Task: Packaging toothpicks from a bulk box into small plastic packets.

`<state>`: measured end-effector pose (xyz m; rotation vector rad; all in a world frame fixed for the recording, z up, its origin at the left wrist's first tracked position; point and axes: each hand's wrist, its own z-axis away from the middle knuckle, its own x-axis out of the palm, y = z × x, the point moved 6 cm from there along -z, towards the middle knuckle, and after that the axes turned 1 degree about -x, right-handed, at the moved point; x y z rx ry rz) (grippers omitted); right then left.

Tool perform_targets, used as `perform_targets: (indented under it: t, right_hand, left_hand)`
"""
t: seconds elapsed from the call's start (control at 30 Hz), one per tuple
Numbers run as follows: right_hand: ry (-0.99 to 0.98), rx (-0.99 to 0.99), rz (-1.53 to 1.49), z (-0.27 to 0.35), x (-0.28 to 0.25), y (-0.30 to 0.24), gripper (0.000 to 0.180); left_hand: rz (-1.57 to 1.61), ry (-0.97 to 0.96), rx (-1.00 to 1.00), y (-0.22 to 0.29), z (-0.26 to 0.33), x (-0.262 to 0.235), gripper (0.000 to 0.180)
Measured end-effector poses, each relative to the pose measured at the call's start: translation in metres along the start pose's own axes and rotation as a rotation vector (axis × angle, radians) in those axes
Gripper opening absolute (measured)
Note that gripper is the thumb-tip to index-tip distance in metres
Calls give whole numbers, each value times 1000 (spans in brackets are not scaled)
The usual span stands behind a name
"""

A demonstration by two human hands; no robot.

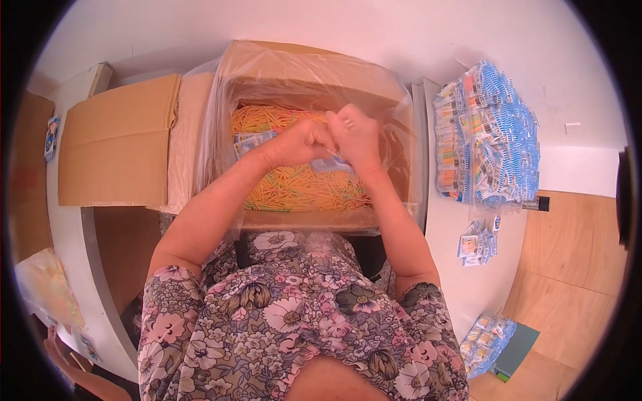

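My left hand point(302, 142) and my right hand point(356, 139) meet above an open cardboard box point(304, 219), fingers closed. Between them hangs a small clear plastic packet point(326, 164) with a bit of blue. Both hands appear to grip its upper part; the fingertips are partly hidden. Below, the box holds a great many thin sticks point(301, 190) in orange, yellow, green and pink. Several blue-and-white printed packets point(251, 142) lie on the sticks beside my left wrist.
Clear plastic film point(221, 100) drapes the box. At right stands a big pile of filled packets point(488, 134), with loose packets point(478, 244) nearer. A packet bundle point(488, 344) sits lower right. Left is a cardboard flap point(117, 147); another person's arm point(87, 377) shows lower left.
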<state>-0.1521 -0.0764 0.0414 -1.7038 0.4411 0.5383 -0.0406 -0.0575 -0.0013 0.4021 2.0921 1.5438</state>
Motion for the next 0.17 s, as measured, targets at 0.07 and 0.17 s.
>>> perform_targets:
  t: [0.07, 0.17]
  right_hand:
    - [13, 48, -65, -9, -16, 20, 24]
    - [-161, 87, 234, -9, -29, 54, 19]
  left_hand:
    - [113, -141, -170, -7, 0, 1, 6]
    - [280, -48, -310, 6, 1, -11, 12]
